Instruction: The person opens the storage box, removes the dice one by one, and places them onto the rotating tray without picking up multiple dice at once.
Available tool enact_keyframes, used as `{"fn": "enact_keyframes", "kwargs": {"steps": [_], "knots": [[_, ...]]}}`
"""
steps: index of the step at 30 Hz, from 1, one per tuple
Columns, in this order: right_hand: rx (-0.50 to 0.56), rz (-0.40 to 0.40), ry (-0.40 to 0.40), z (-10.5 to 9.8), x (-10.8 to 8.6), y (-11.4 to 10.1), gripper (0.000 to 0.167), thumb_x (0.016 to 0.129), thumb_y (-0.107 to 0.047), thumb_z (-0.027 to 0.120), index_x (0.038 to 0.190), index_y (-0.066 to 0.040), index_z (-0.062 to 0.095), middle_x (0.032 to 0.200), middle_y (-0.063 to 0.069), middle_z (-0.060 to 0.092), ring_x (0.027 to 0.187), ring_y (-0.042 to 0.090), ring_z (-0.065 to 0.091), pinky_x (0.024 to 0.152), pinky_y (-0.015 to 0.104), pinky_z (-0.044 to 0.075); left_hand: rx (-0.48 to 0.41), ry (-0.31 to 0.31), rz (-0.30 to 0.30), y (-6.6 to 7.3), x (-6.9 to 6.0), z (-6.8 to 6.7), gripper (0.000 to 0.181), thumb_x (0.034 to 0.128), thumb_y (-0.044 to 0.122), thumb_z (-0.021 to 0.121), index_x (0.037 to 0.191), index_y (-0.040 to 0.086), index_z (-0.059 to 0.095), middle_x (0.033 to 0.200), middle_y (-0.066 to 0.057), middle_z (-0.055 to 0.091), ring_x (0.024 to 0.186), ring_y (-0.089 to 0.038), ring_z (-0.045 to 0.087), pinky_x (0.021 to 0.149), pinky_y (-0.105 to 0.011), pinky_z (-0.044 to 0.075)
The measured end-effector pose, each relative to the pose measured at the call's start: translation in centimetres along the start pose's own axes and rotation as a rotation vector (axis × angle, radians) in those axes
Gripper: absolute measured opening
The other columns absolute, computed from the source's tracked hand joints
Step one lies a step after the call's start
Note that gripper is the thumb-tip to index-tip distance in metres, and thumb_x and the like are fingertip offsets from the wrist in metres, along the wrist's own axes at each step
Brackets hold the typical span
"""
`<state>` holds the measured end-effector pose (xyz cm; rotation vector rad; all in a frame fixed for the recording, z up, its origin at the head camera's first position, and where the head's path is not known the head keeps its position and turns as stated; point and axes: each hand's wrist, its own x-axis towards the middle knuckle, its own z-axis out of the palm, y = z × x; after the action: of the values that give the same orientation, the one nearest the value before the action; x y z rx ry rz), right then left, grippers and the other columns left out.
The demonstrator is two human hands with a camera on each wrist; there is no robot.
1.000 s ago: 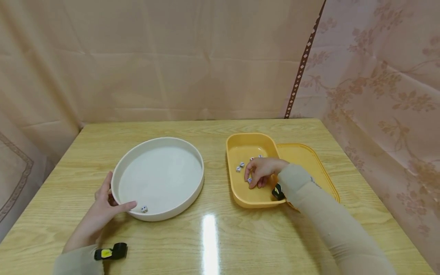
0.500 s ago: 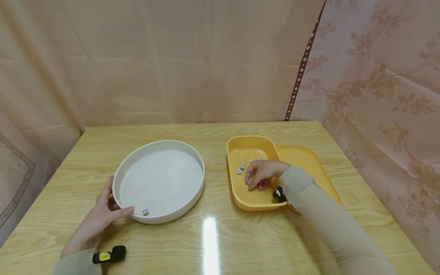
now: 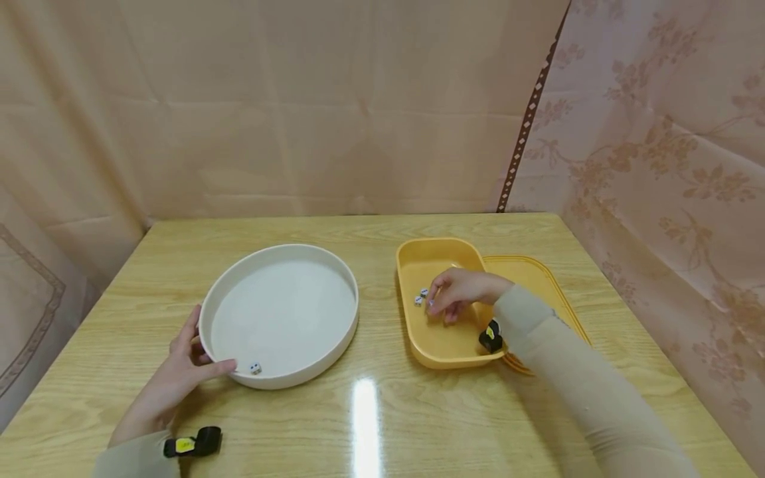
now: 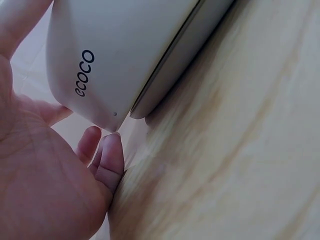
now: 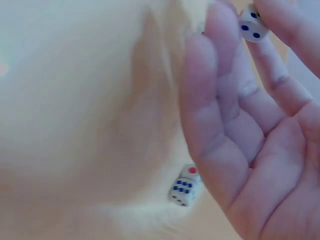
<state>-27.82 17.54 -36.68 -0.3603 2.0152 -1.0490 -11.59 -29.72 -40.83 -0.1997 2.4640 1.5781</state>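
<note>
At the rim of a round white tray (image 3: 287,302), my left hand (image 3: 170,378) grips the near-left side, thumb over the edge and fingers outside against the wall. One white die (image 3: 255,368) lies in the tray close to that thumb. Inside the yellow box (image 3: 445,345), my right hand (image 3: 460,289) pinches a die (image 5: 254,24) with blue dots between thumb and fingertip. Two other dice (image 3: 421,297) sit on the box floor left of the fingers. In the right wrist view, more dice (image 5: 184,191) show beside the hand; the head view hides these behind it.
A yellow lid (image 3: 532,279) lies flat, partly beneath the box's right side. Wood-grain table (image 3: 376,265) separates tray and box. Curtains (image 3: 323,113) hang behind the table and along its right side. A black strap device (image 3: 206,440) is on the left wrist.
The right hand has pinched the die and raised it slightly off the box floor, moving away from me. The left hand stays on the tray; the view has shifted a little.
</note>
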Motion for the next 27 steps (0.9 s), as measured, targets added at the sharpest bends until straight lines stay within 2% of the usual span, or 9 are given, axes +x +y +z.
{"fn": "enact_keyframes", "kwargs": {"steps": [8,12,15,20,24,27], "knots": [[0.096,-0.067,0.039,-0.7,-0.1,-1.0,0.02,0.091,-0.008,0.067,0.107,0.003,0.063,0.088,0.006,0.071,0.065,0.011,0.062,0.064,0.026,0.055,-0.01,-0.009,-0.003,0.1,0.1,0.0,0.121,0.0877,0.018,0.076,0.155,0.023,-0.024,0.155,-0.034,-0.004,0.116,-0.025,0.046,0.079,-0.011,0.043],[0.119,-0.087,0.043,-0.8,-0.5,-1.8,0.028,0.092,-0.008,0.066,0.114,0.009,0.06,0.09,0.007,0.07,0.066,0.012,0.062,0.066,0.027,0.055,-0.004,-0.01,-0.001,0.1,0.1,0.0,0.121,0.0878,0.019,0.076,0.155,0.022,-0.024,0.154,-0.035,-0.003,0.115,-0.023,0.047,0.079,-0.011,0.043],[0.133,-0.099,0.044,-0.8,-0.7,-2.4,0.035,0.093,-0.007,0.065,0.119,0.013,0.056,0.088,0.006,0.07,0.066,0.011,0.062,0.066,0.027,0.056,-0.003,-0.014,0.002,0.1,0.1,0.0,0.121,0.0881,0.019,0.076,0.155,0.022,-0.025,0.153,-0.035,-0.001,0.119,-0.029,0.047,0.079,-0.01,0.043],[0.134,-0.119,0.038,-0.7,-1.2,-3.6,0.035,0.093,-0.008,0.065,0.12,0.012,0.055,0.084,0.003,0.069,0.065,0.01,0.061,0.064,0.024,0.054,0.003,-0.022,-0.008,0.1,0.2,0.0,0.12,0.0889,0.021,0.075,0.154,0.022,-0.026,0.152,-0.036,0.0,0.127,-0.04,0.041,0.078,-0.009,0.041],[0.104,-0.142,0.039,-0.6,-1.6,-4.8,0.028,0.092,-0.009,0.067,0.114,0.006,0.06,0.083,0.001,0.068,0.065,0.01,0.06,0.062,0.024,0.052,-0.004,-0.027,-0.004,0.1,0.1,0.0,0.12,0.0892,0.021,0.075,0.154,0.022,-0.026,0.152,-0.036,-0.003,0.127,-0.04,0.04,0.078,-0.01,0.041],[0.072,-0.155,0.034,-0.4,-1.8,-5.9,0.028,0.091,-0.011,0.068,0.112,0.006,0.061,0.083,0.002,0.067,0.066,0.012,0.06,0.062,0.024,0.052,-0.004,-0.026,0.0,0.1,0.1,0.0,0.121,0.089,0.021,0.075,0.154,0.022,-0.026,0.153,-0.035,-0.003,0.125,-0.039,0.041,0.079,-0.01,0.042]]}}
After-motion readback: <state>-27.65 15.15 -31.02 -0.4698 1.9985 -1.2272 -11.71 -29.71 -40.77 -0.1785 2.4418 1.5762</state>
